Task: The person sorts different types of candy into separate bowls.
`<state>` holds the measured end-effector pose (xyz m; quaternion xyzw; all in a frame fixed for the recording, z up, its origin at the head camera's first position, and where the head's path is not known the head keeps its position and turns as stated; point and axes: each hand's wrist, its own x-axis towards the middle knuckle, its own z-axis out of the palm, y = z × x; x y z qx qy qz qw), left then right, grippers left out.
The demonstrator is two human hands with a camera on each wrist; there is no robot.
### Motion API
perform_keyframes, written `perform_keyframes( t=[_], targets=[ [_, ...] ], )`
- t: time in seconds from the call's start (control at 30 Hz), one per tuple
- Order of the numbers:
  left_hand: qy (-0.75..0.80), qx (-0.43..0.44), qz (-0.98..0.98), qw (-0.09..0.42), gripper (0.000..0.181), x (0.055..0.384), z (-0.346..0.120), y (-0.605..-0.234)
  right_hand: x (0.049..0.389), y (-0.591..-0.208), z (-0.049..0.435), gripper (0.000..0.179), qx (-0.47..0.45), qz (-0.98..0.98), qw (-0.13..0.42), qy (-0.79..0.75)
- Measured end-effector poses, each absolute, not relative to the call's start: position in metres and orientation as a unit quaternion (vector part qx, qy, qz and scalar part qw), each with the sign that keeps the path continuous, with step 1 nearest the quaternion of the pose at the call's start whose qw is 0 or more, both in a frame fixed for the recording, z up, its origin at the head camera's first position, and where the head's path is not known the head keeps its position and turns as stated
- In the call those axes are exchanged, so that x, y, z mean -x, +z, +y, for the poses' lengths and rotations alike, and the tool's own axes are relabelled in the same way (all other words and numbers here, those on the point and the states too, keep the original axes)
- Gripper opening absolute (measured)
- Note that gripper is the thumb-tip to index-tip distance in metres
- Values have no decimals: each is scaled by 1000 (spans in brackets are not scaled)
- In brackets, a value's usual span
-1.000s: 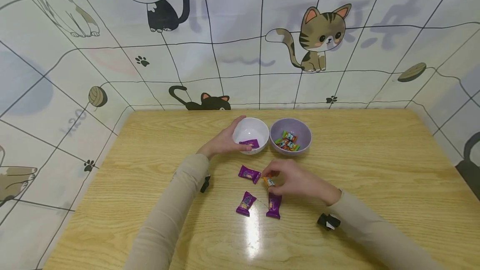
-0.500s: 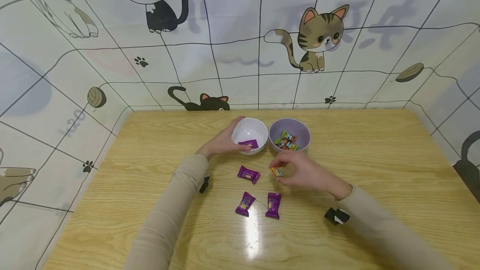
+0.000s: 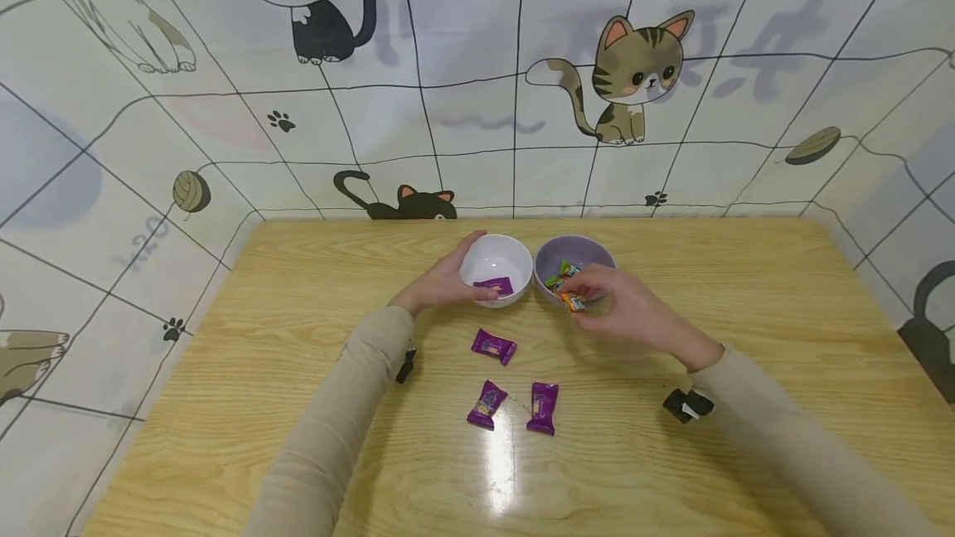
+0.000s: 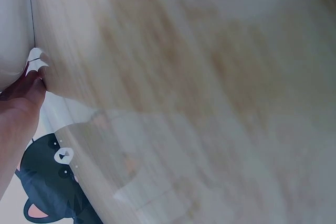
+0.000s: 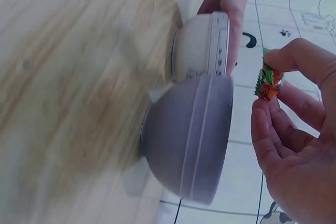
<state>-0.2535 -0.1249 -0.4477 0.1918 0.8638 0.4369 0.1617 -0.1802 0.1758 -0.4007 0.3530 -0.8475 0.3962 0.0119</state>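
My right hand pinches a small orange-and-green wrapped candy between thumb and fingers, over the near rim of the purple bowl. Several similar candies lie inside that bowl, partly hidden by the hand. My left hand grips the white bowl from its left side, thumb over the near rim. One purple-wrapped candy rests in the white bowl. The two bowls stand side by side. In the left wrist view, only part of the left hand shows against the bowl's wall.
Three purple-wrapped candies lie on the wooden table: one just in front of the white bowl, another nearer, and a third to its right. A cat-patterned sheet rises behind the table.
My right hand has carried the orange-and-green candy from beside the purple-wrapped ones, up and right, to the purple bowl's rim. My left hand has stayed on the white bowl.
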Motion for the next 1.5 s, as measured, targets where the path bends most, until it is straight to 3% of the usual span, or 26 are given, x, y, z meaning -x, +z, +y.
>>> perform_keyframes(
  t=[0.67,1.07,1.5],
  targets=[
    [448,-195,857,166,107,252,-124,-446,204,-395,199,32,-214,-897,-1,388],
    [449,-196,857,160,107,253,-125,-446,193,-399,198,17,-249,-877,15,412],
    [445,-196,858,164,107,254,-125,-447,169,-404,187,22,-303,-855,37,420]
  ],
)
